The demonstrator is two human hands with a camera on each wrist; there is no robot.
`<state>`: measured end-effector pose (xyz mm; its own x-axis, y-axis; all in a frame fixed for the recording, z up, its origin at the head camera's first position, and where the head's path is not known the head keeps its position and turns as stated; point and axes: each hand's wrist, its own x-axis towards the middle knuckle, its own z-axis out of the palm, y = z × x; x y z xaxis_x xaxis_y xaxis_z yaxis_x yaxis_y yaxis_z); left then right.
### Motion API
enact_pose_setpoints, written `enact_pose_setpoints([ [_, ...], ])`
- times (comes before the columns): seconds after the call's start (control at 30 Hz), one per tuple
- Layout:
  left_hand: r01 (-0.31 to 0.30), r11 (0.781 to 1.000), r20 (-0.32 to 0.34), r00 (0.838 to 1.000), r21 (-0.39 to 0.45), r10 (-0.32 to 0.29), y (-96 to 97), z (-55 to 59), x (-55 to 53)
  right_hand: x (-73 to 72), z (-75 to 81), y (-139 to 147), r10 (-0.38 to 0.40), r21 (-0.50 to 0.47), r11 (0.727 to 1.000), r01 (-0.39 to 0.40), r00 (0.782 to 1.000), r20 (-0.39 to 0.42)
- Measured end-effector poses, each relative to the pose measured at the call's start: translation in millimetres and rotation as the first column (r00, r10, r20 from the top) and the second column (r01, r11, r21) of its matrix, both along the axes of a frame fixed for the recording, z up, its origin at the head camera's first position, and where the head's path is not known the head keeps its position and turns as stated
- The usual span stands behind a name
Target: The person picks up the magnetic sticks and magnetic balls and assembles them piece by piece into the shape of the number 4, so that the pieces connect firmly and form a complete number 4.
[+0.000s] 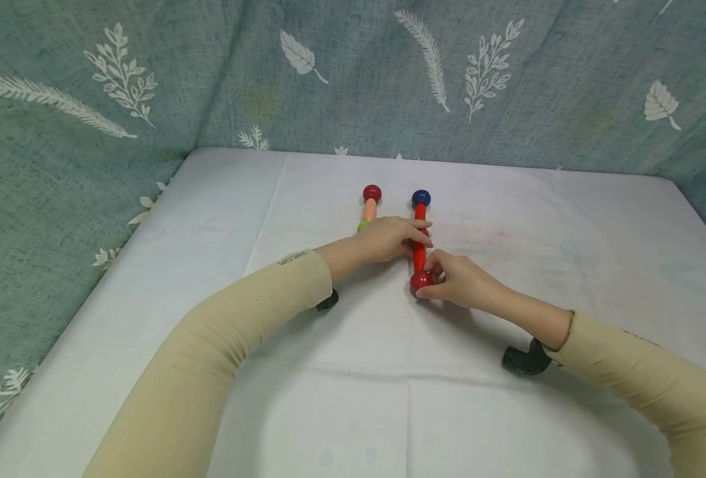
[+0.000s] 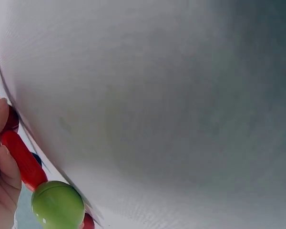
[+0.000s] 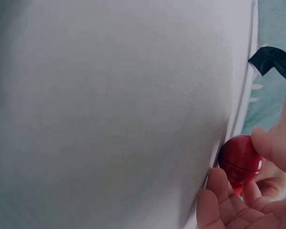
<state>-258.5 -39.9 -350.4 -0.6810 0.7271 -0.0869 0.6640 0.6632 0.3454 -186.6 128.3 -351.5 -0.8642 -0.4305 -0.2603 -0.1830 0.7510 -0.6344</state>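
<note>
A ball-and-stick toy lies on the white cloth. Its line of red rods runs from a blue ball at the far end, past a partly covered red ball, to a near red ball. My left hand holds the toy around its middle, fingers across the rods. With thumb and fingers, my right hand grips the near ball. Left of this line, a peach rod joins another red ball to a green ball. In the left wrist view a red rod leads from the green ball toward my fingers.
A white cloth with fold creases covers the table. Green leaf-patterned fabric hangs behind it and at the sides. Dark wrist devices stick out beneath both beige sleeves.
</note>
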Motion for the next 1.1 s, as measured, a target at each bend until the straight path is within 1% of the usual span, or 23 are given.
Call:
enact_pose_setpoints([
  [0.1, -0.045, 0.998, 0.020, 0.999, 0.053, 0.044, -4.4, 2.0, -1.0, 0.4, 0.1, 1, 0.008, -0.012, 1.000, -0.008, 1.000, 0.001],
  [0.2, -0.128, 0.987, 0.020, 0.992, 0.099, 0.126, -12.9, 3.7, -3.9, 1.2, 0.5, 2, 0.015, -0.023, 1.000, -0.015, 1.000, 0.009],
  [0.27, -0.179, 0.978, 0.011, 0.984, 0.103, 0.179, -17.7, 4.4, -6.6, 1.7, 1.3, 2, 0.026, -0.026, 0.999, -0.026, 1.000, 0.006],
  [0.33, -0.209, 0.974, 0.007, 0.978, 0.083, 0.209, -20.5, 4.4, -8.6, 2.1, 2.2, 3, 0.051, -0.022, 0.998, -0.051, 0.999, -0.015],
  [0.47, -0.220, 0.975, 0.013, 0.976, 0.042, 0.219, -18.9, 3.7, -8.1, 2.3, 3.8, 5, 0.099, -0.019, 0.995, -0.100, 0.993, -0.062],
  [0.6, -0.231, 0.972, -0.006, 0.973, 0.052, 0.232, -13.8, 4.0, -3.9, 1.6, 4.5, 3, 0.124, -0.020, 0.992, -0.126, 0.988, -0.088],
  [0.7, -0.256, 0.963, -0.012, 0.966, 0.083, 0.258, -10.0, 3.1, -2.5, 1.3, 4.7, 2, 0.128, -0.016, 0.991, -0.130, 0.987, -0.095],
  [0.87, -0.306, 0.945, 0.009, 0.952, 0.116, 0.307, -5.8, 0.7, -3.5, 1.4, 5.5, -1, 0.120, -0.009, 0.993, -0.121, 0.989, -0.081],
  [1.1, -0.319, 0.938, -0.003, 0.947, 0.133, 0.323, -1.5, -0.4, -3.9, 2.1, 6.6, -4, 0.114, 0.001, 0.993, -0.114, 0.989, -0.090],
])
